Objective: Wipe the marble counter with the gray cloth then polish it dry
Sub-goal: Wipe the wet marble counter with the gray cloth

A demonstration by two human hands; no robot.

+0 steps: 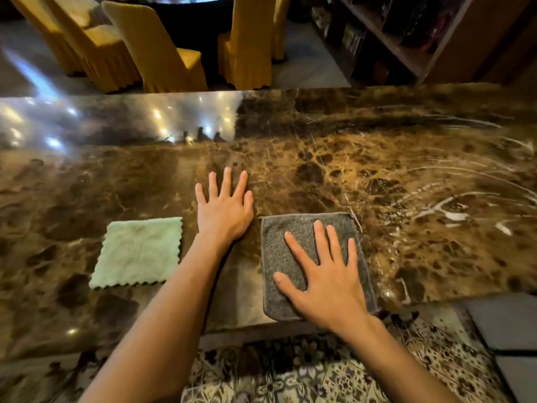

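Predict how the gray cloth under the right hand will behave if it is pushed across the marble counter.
The gray cloth lies flat and folded, so it is probably soft and would flop if lifted. The marble counter looks glossy, so it should slide easily under the flat right hand, though its free edges may bunch.

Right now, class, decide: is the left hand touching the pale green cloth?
Apart. The head view shows a strip of bare marble counter between the left hand and the pale green cloth, which lies to its left.

Right hand (328, 274) flat on gray cloth (283, 251), left hand (225, 207) flat on marble counter (406, 175)
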